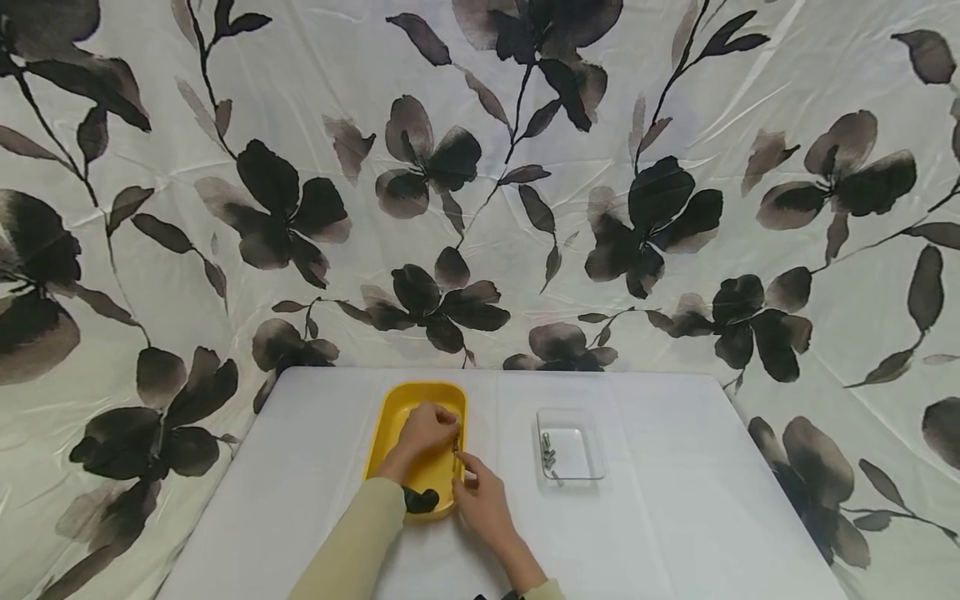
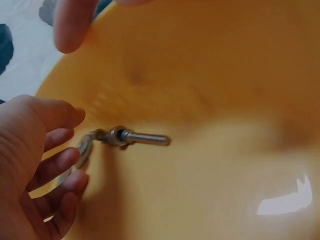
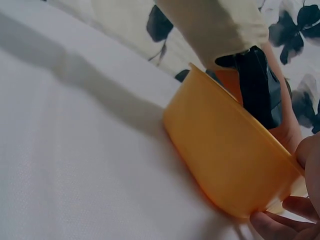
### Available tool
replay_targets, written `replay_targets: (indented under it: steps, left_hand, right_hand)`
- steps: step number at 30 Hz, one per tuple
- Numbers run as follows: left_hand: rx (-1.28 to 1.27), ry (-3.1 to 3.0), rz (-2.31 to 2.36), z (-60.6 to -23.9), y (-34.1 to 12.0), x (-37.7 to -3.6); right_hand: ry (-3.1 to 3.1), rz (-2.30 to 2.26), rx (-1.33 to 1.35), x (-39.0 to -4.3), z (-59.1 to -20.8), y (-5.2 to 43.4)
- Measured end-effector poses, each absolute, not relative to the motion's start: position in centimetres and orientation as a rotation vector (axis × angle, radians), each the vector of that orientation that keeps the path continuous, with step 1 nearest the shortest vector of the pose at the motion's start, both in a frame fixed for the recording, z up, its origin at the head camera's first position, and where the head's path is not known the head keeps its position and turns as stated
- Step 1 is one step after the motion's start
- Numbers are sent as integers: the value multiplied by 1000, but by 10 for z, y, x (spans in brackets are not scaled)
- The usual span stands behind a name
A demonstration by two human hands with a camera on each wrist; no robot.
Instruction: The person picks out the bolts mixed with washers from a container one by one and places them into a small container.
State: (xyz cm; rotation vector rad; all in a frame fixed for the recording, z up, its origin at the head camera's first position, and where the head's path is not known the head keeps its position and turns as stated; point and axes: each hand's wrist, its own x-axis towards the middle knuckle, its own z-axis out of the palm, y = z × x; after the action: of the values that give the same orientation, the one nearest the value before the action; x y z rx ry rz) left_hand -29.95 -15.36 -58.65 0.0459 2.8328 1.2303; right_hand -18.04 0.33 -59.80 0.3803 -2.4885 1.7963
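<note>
I can see the left hand (image 1: 426, 429) over the yellow tray (image 1: 401, 417), near the tray's right edge. Its grip is bent and nearly closed, with the fingers around one end of a small metal bolt (image 2: 146, 138). The bolt's thin end sticks out over the inside of the tray. The right hand (image 1: 483, 500) is by the tray's right edge. I can't tell if its grip has hold of anything. To the right of the tray, I see a clear box (image 1: 577, 452) with some small metal pieces (image 1: 550, 458) in its left part. Tray and box sit on a white surface (image 1: 660, 500), with a flowered cloth (image 1: 525, 250) behind.
</note>
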Motion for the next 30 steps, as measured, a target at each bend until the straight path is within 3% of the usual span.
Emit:
replay_targets:
  steps: [30]
  left_hand:
    - [53, 2856, 1273, -600, -164, -308]
  right_hand:
    - [-2505, 1820, 323, -180, -601, 4]
